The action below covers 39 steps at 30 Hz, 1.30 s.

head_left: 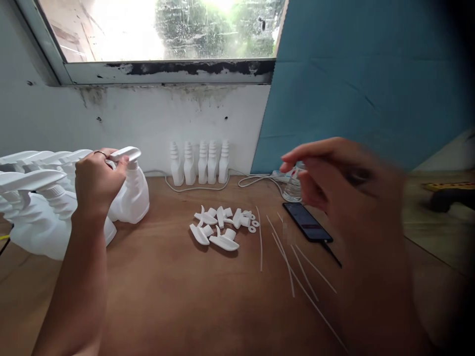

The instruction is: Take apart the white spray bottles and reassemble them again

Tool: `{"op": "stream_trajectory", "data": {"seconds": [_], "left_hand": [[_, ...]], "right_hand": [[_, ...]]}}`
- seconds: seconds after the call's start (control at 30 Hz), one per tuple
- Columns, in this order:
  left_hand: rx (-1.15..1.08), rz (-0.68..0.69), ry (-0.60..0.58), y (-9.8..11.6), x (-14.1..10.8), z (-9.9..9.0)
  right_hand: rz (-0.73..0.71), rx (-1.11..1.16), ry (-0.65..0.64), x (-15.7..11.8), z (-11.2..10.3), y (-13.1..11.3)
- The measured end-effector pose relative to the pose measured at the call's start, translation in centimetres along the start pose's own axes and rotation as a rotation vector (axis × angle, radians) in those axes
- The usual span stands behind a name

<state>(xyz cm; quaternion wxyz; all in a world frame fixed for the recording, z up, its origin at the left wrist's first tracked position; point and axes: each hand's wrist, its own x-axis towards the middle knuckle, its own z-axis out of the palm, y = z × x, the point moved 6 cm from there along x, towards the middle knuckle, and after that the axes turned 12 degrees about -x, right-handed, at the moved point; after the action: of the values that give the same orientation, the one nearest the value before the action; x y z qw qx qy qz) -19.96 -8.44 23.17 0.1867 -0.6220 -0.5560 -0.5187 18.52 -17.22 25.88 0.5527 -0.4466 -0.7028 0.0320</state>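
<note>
At the left, my left hand [98, 180] grips the white trigger head [129, 152] on top of a white plastic spray bottle [131, 195], which stands upright on the table. Several more white spray bottles [44, 222] with trigger heads crowd beside and behind my left forearm. My right hand [334, 183] is raised over the right side, in front of a clear glass [293, 187], and partly blurred. Its fingers are loosely bent and apart, with nothing visible in them. Loose white trigger heads [224, 241] lie mid-table, with small white washers [252, 229] beside them.
Thin white tubes [261, 242] lie scattered on the wooden table [178, 296]. A phone [307, 222] with a plugged-in cable rests right of them. Several small white bottles [203, 165] stand in a row against the wall, with a white cord [193, 189] running around them.
</note>
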Motion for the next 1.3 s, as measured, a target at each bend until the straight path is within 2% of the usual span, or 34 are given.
{"op": "stream_trajectory", "data": {"seconds": [0.1,0.2,0.3,0.37,0.47,0.53,0.63,0.7,0.8,0.87,0.93,1.03,1.07,1.17,1.23,1.27,1.3], "left_hand": [[-0.158,0.158,-0.055,6.1,-1.0,-1.7],[-0.293,0.395,-0.124,12.9,-3.6,-3.7],[-0.49,0.449,-0.3,17.0,-6.2,-4.5],[-0.58,0.457,-0.357,18.2,-7.4,-4.7],[-0.673,0.426,-0.394,18.4,-8.0,-4.2],[-0.713,0.395,-0.412,18.0,-8.0,-3.3],[-0.754,0.298,-0.456,17.2,-7.9,-1.5],[-0.776,0.205,-0.577,16.7,-8.0,0.3],[-0.769,0.045,-0.866,16.0,-8.8,3.1],[-0.806,-0.067,-1.03,15.4,-9.4,4.5],[-0.939,-0.151,-1.207,15.1,-10.0,5.7],[-1.25,-0.253,-1.527,15.0,-11.5,6.9],[-1.353,-0.31,-1.601,14.8,-12.0,7.1],[-1.577,-0.599,-1.698,13.9,-13.9,8.3],[-1.652,-0.792,-1.792,13.5,-16.0,9.2],[-1.661,-0.829,-1.858,13.3,-17.1,9.7],[-1.661,-0.817,-1.866,12.9,-17.9,10.3]], "right_hand": [[0.028,-0.063,-0.099,0.3,3.1,1.0],[0.006,-0.057,-0.251,-0.3,6.1,1.4],[-0.036,0.006,-0.38,-1.5,7.8,0.3],[-0.071,0.062,-0.447,-2.3,8.1,-1.1],[-0.09,0.104,-0.503,-3.0,7.8,-2.5],[-0.083,0.062,-0.508,-3.1,7.6,-2.6],[-0.04,-0.045,-0.406,-2.6,6.8,-1.9],[0.029,-0.093,-0.241,-1.8,5.5,-1.1],[0.144,-0.089,0.022,-0.7,3.2,0.3],[0.171,-0.048,0.076,-0.3,2.3,1.4],[0.132,0.047,0.01,0.1,2.2,2.2],[-0.042,0.265,-0.12,0.3,2.2,1.9],[-0.098,0.307,-0.16,0.2,2.2,1.5],[-0.172,0.312,-0.275,0.1,2.3,0.4],[-0.22,0.315,-0.369,-0.1,2.6,-0.1],[-0.252,0.321,-0.414,-0.1,2.7,-0.2],[-0.268,0.311,-0.451,-0.2,2.7,-0.1]]}}
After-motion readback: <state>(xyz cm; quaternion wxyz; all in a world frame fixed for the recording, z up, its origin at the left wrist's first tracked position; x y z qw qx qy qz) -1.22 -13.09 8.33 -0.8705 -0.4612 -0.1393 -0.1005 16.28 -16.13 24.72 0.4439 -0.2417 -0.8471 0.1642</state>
